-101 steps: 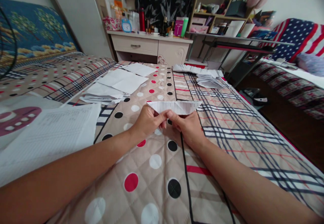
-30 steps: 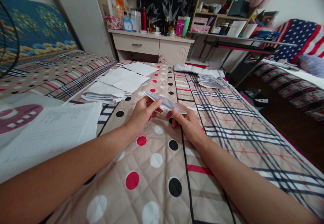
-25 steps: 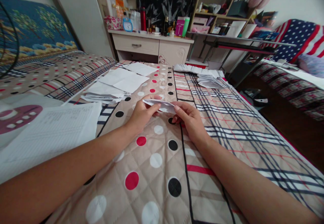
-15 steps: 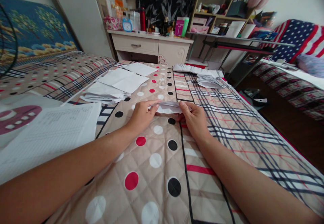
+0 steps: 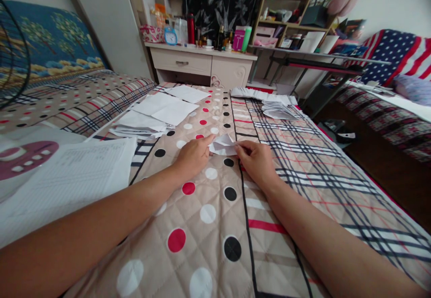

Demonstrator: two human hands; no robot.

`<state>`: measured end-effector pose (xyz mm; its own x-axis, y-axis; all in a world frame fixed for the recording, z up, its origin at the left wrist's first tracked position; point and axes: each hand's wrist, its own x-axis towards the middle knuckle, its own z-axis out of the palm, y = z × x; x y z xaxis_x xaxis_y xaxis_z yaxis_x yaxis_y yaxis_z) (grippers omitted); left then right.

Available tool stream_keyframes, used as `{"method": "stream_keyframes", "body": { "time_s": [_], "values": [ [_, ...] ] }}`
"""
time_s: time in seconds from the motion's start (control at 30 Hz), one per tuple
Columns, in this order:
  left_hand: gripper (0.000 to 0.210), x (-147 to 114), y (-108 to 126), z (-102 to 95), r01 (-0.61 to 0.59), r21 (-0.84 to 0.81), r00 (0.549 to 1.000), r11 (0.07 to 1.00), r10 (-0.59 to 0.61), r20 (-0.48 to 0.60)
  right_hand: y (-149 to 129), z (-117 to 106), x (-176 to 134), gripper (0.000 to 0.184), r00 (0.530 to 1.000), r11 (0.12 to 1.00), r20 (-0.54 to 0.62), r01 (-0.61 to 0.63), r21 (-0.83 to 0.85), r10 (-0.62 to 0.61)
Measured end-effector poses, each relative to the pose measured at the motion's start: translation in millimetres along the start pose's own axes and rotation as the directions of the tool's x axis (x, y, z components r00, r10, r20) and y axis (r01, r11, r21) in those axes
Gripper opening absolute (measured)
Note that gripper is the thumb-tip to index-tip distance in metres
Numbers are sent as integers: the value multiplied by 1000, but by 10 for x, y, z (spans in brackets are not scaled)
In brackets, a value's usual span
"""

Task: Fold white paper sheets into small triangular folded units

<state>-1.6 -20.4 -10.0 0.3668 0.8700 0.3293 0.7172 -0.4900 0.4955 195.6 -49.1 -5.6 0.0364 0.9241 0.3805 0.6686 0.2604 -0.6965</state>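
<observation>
Between my hands is a small folded piece of white paper, low over the patterned bedspread, with a creased flap standing up in a point. My left hand holds its left end, the index finger stretched forward along the edge and the other fingers curled under. My right hand pinches the right end between thumb and fingertips. To the left beyond my hands lies a loose stack of white paper sheets. A pile of folded papers rests at the far right.
A row of folded white paper lies along the bed's far edge. Printed sheets and a plastic bag with a purple print are at my left. A white dresser stands beyond the bed. A black wire frame juts in at left.
The folded paper, earlier a flat narrow strip stretched between both hands, now shows a raised pointed flap. My left thumb has left its top, and my right hand's fingers have curled in more.
</observation>
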Motion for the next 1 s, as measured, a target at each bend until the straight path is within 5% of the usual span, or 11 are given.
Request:
{"method": "stream_keyframes", "body": {
  "time_s": [0.23, 0.4, 0.7, 1.0],
  "values": [
    [36, -12, 34, -101, 64, 346, 997, 936, -71, 8, 3, -61, 28, 23, 1000, 970, 2, -19, -243, 21],
    [20, 25, -45, -125, 92, 183, 987, 979, -65, -150, 8, -112, 51, 17, 990, 926, -71, -140, -351, 123],
    [9, 3, 35, -19, -114, 45, 982, 993, 119, -149, -73, 23, -37, 15, 990, 947, -1, 137, -290, -144],
    [43, 52, 43, -48, 72, -60, 967, 996, -85, -241, -118, 6, -57, 16, 947, 959, -147, 283, -33, -285]
  ]
}}
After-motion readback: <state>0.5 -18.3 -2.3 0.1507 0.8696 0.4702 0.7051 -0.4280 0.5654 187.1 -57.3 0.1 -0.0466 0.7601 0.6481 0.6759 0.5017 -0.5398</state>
